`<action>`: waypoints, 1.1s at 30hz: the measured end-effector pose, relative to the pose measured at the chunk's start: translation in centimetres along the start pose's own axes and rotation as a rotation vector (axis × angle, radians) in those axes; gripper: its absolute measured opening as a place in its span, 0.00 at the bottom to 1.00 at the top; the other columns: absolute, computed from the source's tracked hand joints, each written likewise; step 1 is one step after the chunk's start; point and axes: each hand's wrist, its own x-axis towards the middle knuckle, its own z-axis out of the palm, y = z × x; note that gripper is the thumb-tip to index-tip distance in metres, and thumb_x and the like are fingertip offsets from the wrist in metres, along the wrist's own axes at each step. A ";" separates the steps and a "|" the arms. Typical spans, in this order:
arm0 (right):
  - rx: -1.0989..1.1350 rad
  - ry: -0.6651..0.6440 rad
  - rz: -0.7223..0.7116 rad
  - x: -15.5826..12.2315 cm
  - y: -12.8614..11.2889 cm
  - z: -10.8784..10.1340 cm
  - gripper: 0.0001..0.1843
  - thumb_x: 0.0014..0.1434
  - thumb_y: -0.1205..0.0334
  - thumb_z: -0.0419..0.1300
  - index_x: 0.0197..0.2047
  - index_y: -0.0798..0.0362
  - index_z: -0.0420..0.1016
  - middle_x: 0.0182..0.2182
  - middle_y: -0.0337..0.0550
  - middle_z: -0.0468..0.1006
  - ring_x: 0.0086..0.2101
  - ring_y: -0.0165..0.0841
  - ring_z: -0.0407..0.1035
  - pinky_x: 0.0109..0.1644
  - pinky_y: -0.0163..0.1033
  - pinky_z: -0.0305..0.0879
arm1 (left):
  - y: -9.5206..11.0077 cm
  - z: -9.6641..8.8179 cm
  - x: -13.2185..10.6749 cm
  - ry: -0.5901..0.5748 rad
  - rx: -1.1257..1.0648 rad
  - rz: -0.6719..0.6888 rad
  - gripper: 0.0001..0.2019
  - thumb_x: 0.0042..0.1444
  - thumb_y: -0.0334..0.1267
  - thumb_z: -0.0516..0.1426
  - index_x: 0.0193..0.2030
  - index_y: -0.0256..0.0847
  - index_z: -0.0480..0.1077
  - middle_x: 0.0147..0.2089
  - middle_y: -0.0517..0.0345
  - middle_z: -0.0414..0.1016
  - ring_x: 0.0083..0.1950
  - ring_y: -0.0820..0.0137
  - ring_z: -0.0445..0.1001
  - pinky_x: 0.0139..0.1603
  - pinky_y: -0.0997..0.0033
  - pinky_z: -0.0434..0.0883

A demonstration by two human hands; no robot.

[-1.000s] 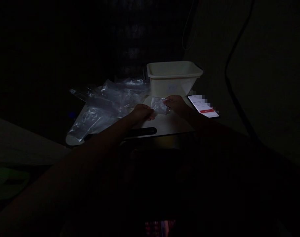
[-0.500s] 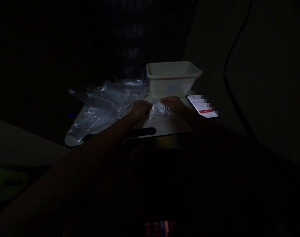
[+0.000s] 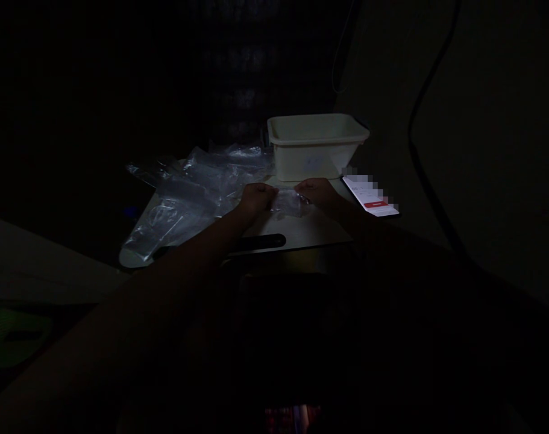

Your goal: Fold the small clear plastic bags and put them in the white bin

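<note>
A clear plastic bag is stretched between my two hands, just above the pale tabletop. My left hand pinches its left side near the top, fingers closed. On the other side my right hand grips the upper right corner, also closed. To the left lies a loose heap of clear plastic bags, overlapping and wrinkled. Right behind my hands stands a cream plastic tub with dark handles. The dim light hides the finer details of my fingers.
A lit phone lies at the table's right side. Near the front edge, the small table has a dark slot. A dark cable runs down the wall on the right. Something green sits low at the left.
The bag between my hands was crumpled and shiny; now it looks flatter and smoother. Both hands have stayed in nearly the same place.
</note>
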 end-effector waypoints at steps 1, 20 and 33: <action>0.005 -0.010 0.007 0.0 0.0 0.0 0.10 0.44 0.63 0.58 0.16 0.57 0.66 0.11 0.33 0.62 0.16 0.22 0.55 0.23 0.32 0.54 | 0.0 -0.1 0.0 0.006 0.000 -0.008 0.08 0.43 0.28 0.54 0.16 0.35 0.63 0.13 0.64 0.60 0.15 0.81 0.58 0.19 0.78 0.59; 0.105 -0.028 0.051 0.2 0.7 -0.5 0.07 0.42 0.67 0.58 0.16 0.58 0.65 0.10 0.32 0.62 0.15 0.21 0.55 0.19 0.29 0.51 | -0.1 -0.1 0.0 -0.083 -0.057 -0.022 0.08 0.45 0.34 0.56 0.19 0.34 0.64 0.15 0.62 0.64 0.16 0.79 0.63 0.20 0.76 0.64; 0.256 0.003 0.149 -0.2 0.4 -1.1 0.08 0.37 0.63 0.60 0.17 0.57 0.66 0.13 0.33 0.64 0.17 0.22 0.57 0.22 0.30 0.56 | 0.3 0.3 -0.4 -0.157 -0.053 -0.098 0.08 0.49 0.27 0.52 0.20 0.33 0.64 0.18 0.56 0.70 0.18 0.77 0.69 0.22 0.79 0.66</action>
